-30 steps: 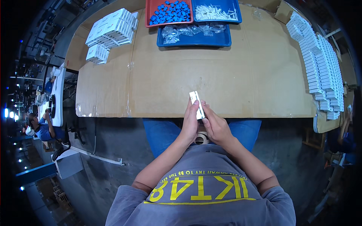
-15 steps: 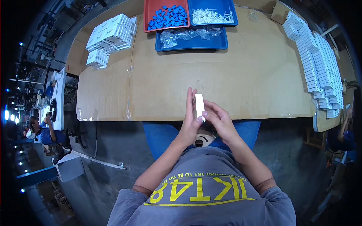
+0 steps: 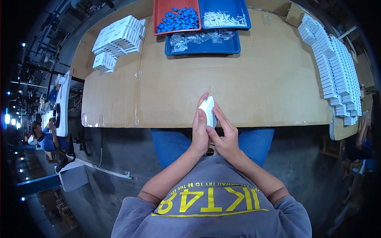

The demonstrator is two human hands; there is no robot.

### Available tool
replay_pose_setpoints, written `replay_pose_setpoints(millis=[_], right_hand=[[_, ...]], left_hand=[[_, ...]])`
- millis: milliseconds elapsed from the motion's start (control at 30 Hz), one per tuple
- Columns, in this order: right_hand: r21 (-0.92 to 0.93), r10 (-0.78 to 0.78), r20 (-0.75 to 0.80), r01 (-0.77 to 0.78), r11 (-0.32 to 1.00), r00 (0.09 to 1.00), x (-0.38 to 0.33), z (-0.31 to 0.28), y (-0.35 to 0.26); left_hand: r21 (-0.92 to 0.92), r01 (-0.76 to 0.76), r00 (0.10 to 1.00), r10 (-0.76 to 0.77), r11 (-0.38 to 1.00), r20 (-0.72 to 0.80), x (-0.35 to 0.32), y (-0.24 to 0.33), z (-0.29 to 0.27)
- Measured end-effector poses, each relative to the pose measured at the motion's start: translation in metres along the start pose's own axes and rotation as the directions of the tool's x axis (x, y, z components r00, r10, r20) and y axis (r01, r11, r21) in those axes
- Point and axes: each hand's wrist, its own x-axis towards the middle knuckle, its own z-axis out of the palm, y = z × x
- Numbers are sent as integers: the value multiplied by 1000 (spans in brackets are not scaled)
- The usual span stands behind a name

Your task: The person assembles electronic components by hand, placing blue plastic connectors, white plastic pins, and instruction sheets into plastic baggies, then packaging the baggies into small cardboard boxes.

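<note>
Between my two hands, over the table's near edge, is a small white box (image 3: pixel 206 110), held tilted with its narrow side up. My left hand (image 3: pixel 200 129) grips it from the left, thumb lying along the side nearest me and fingers behind it. On the other side my right hand (image 3: pixel 226 133) presses its fingers flat along the box, with the thumb at the lower end. The palms hide much of the box's lower part.
Cardboard covers the table (image 3: pixel 190 75). At the back stand a red tray (image 3: pixel 158 12) of blue pieces, a blue tray (image 3: pixel 248 24) of white sticks and a blue tray (image 3: pixel 202 49) of clear bags. White boxes are stacked left (image 3: pixel 119 35) and right (image 3: pixel 333 63). A person (image 3: pixel 47 137) sits far left.
The white box has turned and tilted in my hands, so a broader face shows. My right fingers have straightened along it, and my left thumb has moved up its side.
</note>
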Motion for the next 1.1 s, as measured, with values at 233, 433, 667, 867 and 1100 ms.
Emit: replay_pose_setpoints(millis=[233,433,667,867,1100], right_hand=[[-27,-38,36,39,999,999,0,-2,3],[-79,-115,50,119,990,992,-2,-1,2],[-74,-125,8,125,989,992,-7,7,1],[-112,-124,21,126,986,992,-11,9,7],[-129,-126,7,126,984,992,-14,7,10]], left_hand=[[-15,38,999,-38,999,-7,-1,-3,-4],[127,-66,998,67,990,-1,0,-8,-5],[139,-79,997,81,987,-8,-5,-5,-2],[122,-64,998,66,991,-16,-7,-13,-5],[32,-20,999,21,999,-40,-9,-14,1]])
